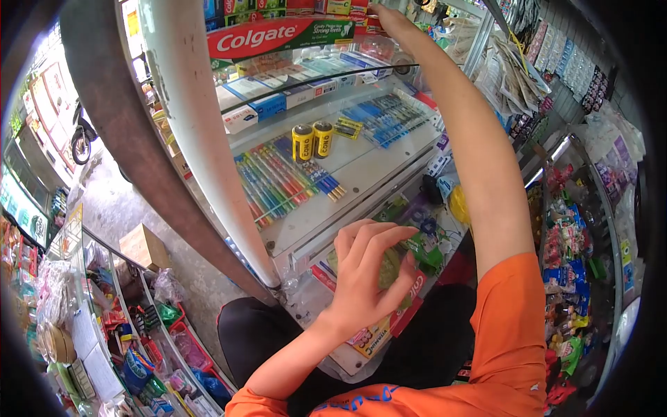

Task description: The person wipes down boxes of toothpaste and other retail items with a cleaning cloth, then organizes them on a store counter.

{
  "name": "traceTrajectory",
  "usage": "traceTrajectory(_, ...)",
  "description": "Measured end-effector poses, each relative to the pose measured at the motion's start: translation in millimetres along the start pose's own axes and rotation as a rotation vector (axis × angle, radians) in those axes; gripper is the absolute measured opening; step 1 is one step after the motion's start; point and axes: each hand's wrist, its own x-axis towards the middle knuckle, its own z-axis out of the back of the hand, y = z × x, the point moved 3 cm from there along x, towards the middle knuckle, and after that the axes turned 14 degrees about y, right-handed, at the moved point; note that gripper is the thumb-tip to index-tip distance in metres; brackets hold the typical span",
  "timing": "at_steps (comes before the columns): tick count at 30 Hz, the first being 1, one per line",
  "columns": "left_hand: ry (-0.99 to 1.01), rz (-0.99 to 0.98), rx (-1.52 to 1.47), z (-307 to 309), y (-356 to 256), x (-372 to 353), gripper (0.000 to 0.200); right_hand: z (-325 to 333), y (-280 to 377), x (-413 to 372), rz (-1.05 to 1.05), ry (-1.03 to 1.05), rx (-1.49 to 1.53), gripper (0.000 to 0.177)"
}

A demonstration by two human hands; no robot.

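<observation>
My left hand [365,274] is low in the middle, fingers curled around a small pale green thing [389,267] above a glass counter. My right hand [390,17] is stretched far up to the top shelf of a glass display case, its fingers on small boxes beside a long red and green Colgate toothpaste box [278,36]; what it grips is hidden at the frame's edge. Both arms wear orange sleeves.
The display case holds blue boxes [278,97], two yellow and black batteries [313,140], coloured pens [278,182] and blue pens [389,118]. A white post [201,139] stands at its left. Snack packets [566,257] fill shelves on the right; more goods and a cardboard box [142,244] lie left.
</observation>
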Motion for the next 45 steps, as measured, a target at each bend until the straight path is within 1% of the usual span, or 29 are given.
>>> traceTrajectory(2, 0.005, 0.003, -0.009, -0.7, 0.5, -0.3, 0.037, -17.1, 22.1, -34.0, -0.162, -0.263, -0.252, 0.069)
traceTrajectory(3, 0.008, -0.001, -0.016, -0.8, 0.3, -0.3, 0.037, -8.1, 16.9, -23.9, -0.124, -0.391, -0.244, 0.068)
traceTrajectory(4, 0.007, 0.0, -0.015, -0.5, 0.0, -0.3, 0.037, -3.0, 14.5, -22.1, -0.124, -0.389, -0.244, 0.068)
traceTrajectory(6, 0.008, -0.015, -0.014, -0.4, -1.8, -0.5, 0.036, 3.6, 9.9, -19.4, -0.088, -0.086, -0.284, 0.076)
traceTrajectory(7, 0.005, -0.015, -0.014, -0.5, -2.5, -0.7, 0.036, 18.5, -2.6, -9.0, -0.088, -0.083, -0.287, 0.076)
traceTrajectory(9, 0.022, -0.002, -0.021, -0.4, -3.0, -0.6, 0.035, 47.8, -24.3, 19.2, 0.189, -0.189, -0.558, 0.05)
traceTrajectory(12, 0.017, -0.016, -0.019, 1.3, -1.8, 0.0, 0.035, 51.1, -27.8, 29.6, 0.176, -0.119, -0.448, 0.049)
traceTrajectory(14, 0.016, -0.011, -0.012, 1.4, -0.3, -0.9, 0.035, 13.0, -3.7, -1.4, 0.162, -0.115, -0.485, 0.049)
traceTrajectory(16, 0.016, -0.005, -0.003, 2.2, 1.6, 1.8, 0.034, 13.8, -8.7, 2.2, 0.06, -0.223, -0.456, 0.059)
traceTrajectory(17, 0.019, 0.004, -0.011, 1.8, 2.0, 2.0, 0.034, 4.5, -5.7, -8.5, 0.01, -0.311, -0.473, 0.056)
traceTrajectory(18, 0.022, 0.017, -0.02, 1.2, 1.8, 1.1, 0.034, 50.0, -25.2, 18.8, 0.007, -0.304, -0.469, 0.056)
traceTrajectory(20, 0.027, 0.012, -0.016, 0.0, 2.4, 2.8, 0.034, 101.4, -48.0, 79.1, 0.505, -0.346, -0.966, 0.048)
traceTrajectory(22, -0.001, 0.036, 0.026, 1.6, 3.4, 0.1, 0.034, 55.7, 1.5, 17.0, 0.009, -0.528, -1.017, 0.043)
traceTrajectory(23, 0.011, 0.016, 0.004, -0.5, 3.5, -0.8, 0.035, 65.2, -9.1, 26.5, 0.184, -0.542, -1.309, 0.038)
traceTrajectory(24, 0.019, -0.01, -0.012, -0.8, 3.9, -0.7, 0.036, 58.9, -9.2, 15.9, 0.345, -0.461, -1.417, 0.036)
traceTrajectory(25, 0.04, -0.003, -0.008, -0.2, 3.3, -3.5, 0.037, 97.5, -29.8, 50.4, 0.16, -0.334, -0.829, 0.037)
traceTrajectory(26, 0.007, 0.016, 0.037, 2.7, 4.1, -4.8, 0.037, 102.9, -33.6, 35.4, 0.357, -0.21, -0.891, 0.043)
traceTrajectory(27, 0.013, 0.002, 0.033, 3.0, 3.6, -5.8, 0.037, 80.7, -23.0, -8.0, 0.459, -0.264, -0.63, 0.035)
traceTrajectory(28, 0.021, -0.015, 0.015, 2.7, 2.0, -7.3, 0.037, 71.1, -5.3, -41.7, 0.569, -0.33, -0.732, 0.037)
traceTrajectory(29, 0.037, -0.01, -0.005, 4.5, 1.4, -7.5, 0.034, 54.2, -0.9, -74.1, 0.617, -0.356, -0.4, 0.041)
traceTrajectory(31, 0.069, 0.003, 0.006, 10.4, -0.2, -8.0, 0.032, 12.3, 10.8, -155.6, 0.667, -0.419, -0.388, 0.044)
traceTrajectory(34, 0.126, 0.004, 0.071, 18.7, 7.2, -6.6, 0.029, -32.5, -37.5, -250.8, 0.555, -0.552, -0.345, 0.041)
traceTrajectory(35, 0.145, -0.003, 0.125, 20.8, 11.2, -8.6, 0.028, -61.9, -49.8, -283.1, 0.445, -0.326, -0.263, 0.038)
traceTrajectory(36, 0.152, 0.014, 0.122, 24.8, 14.4, -12.4, 0.028, -94.6, -68.7, -307.3, 0.367, -0.25, -0.304, 0.037)
traceTrajectory(37, 0.205, 0.114, 0.121, 30.5, 20.9, -15.3, 0.028, -120.0, -85.1, -328.1, 0.428, -0.043, -0.424, 0.032)
traceTrajectory(38, 0.263, 0.216, 0.11, 33.1, 25.7, -22.0, 0.028, -143.0, -117.3, -346.1, 0.18, 0.019, -0.379, 0.026)
traceTrajectory(40, 0.301, 0.275, 0.178, 38.0, 30.2, -39.8, 0.029, -177.7, -141.6, -370.7, 0.241, 0.195, -0.751, 0.041)
traceTrajectory(42, 0.356, 0.311, 0.224, 39.5, 37.1, -55.4, 0.03, -188.6, -149.0, -384.5, 0.231, 0.247, -0.979, 0.061)
traceTrajectory(45, 0.373, 0.395, 0.215, 39.7, 23.6, -60.8, 0.029, -186.7, -164.8, -389.3, 0.194, 0.244, -0.883, 0.054)
